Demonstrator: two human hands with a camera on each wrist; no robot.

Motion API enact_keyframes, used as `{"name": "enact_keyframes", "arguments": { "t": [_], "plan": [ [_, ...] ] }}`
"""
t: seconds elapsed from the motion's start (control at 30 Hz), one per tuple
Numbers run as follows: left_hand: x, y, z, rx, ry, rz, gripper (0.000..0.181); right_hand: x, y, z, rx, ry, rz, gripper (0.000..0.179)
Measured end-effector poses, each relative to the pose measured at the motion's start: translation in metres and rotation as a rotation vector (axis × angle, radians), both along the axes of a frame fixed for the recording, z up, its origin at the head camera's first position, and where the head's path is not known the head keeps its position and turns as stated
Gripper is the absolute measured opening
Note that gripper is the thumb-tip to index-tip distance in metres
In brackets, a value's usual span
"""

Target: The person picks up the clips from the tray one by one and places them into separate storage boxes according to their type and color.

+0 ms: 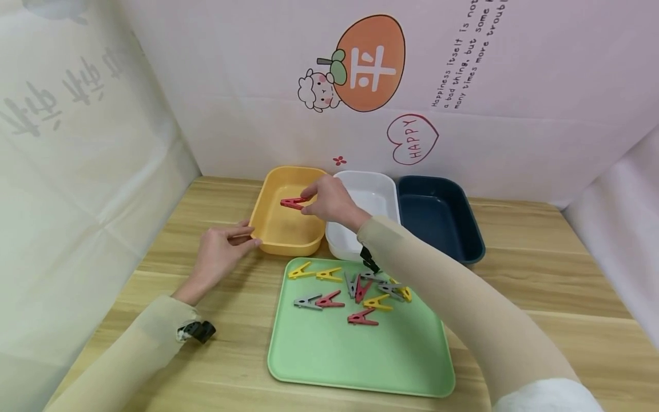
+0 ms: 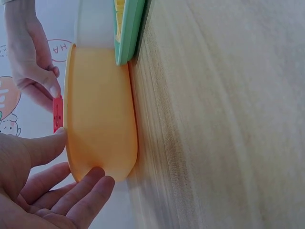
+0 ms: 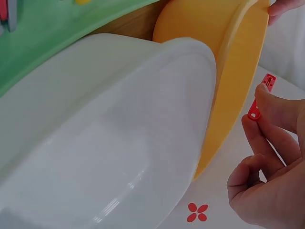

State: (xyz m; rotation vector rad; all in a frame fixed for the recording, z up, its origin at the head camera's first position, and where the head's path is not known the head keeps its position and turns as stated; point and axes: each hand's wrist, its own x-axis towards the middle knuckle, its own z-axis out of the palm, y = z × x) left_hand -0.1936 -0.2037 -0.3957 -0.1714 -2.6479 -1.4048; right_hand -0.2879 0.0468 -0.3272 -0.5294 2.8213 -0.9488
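Note:
Above the yellow bin (image 1: 285, 249), my right hand (image 1: 332, 200) pinches a red clothespin (image 1: 292, 203) between thumb and fingers. The right wrist view shows that clothespin (image 3: 263, 95) past the bin's rim, its far end free. My left hand (image 1: 218, 252) rests against the yellow bin's left side near the front corner. In the left wrist view, the left thumb touches the rim while the fairly straight fingers (image 2: 90, 191) lie along the outer wall. Several red, yellow and grey clothespins (image 1: 362, 317) lie on the green tray (image 1: 360, 360) in front of the bins.
A white bin (image 1: 370, 183) stands right beside the yellow one, partly covered by my right forearm. The dark blue bin (image 1: 437, 229) is at the right of the row. Behind them rises a printed white backdrop (image 1: 257, 103); the wooden table (image 1: 546, 257) lies underneath.

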Motion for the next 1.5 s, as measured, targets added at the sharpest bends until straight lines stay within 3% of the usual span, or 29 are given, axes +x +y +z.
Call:
{"name": "enact_keyframes", "arguments": {
  "t": [0.33,0.83,1.5],
  "plan": [
    [-0.002,-0.001,-0.002,0.0,0.016,-0.011,0.038,-0.011,-0.014,-0.005,0.058,-0.048,-0.026,0.032],
    [-0.005,-0.004,-0.003,0.013,0.007,-0.016,0.038,-0.027,-0.029,-0.017,0.144,-0.043,-0.061,0.032],
    [-0.005,-0.003,-0.002,0.015,0.003,-0.009,0.037,-0.035,-0.039,-0.035,0.312,-0.001,-0.003,0.028]
  ]
}}
